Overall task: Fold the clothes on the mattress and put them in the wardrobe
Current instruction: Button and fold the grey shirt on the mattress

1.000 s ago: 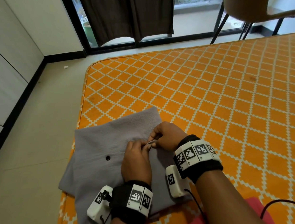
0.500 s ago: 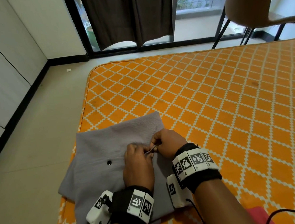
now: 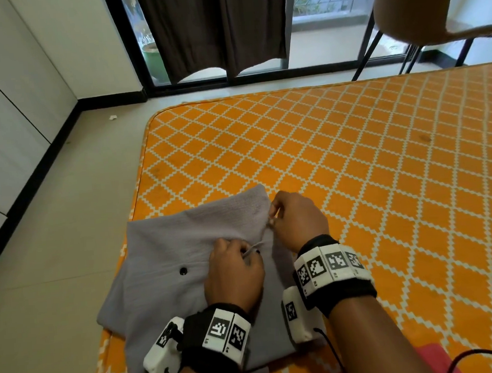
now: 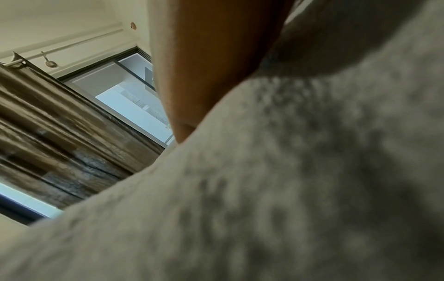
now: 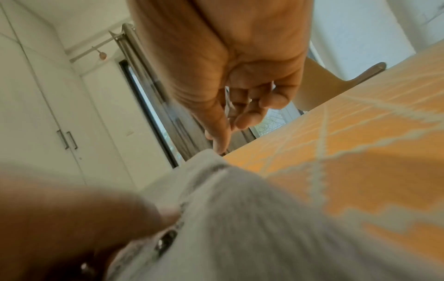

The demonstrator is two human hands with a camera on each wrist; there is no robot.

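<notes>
Hands both pinching grey garment [image 3: 167, 251] on mattress [image 3: 354, 163]: left hand [image 3: 234, 275] at placket, right hand [image 3: 297, 217] at edge. Mid-prep; next: flatten, fold.

Window [image 3: 328, 18] daylight; head view sharp, wrist views blurred.

A dark brown curtain [image 3: 211, 27] hangs over the sliding glass door [image 3: 328, 18]. A green plant pot [image 3: 152, 61] stands outside. A tan chair [image 3: 419, 8] stands beside the beige floor [image 3: 65, 230]. A pink cloth [image 3: 435, 359] lies nearby.
</notes>
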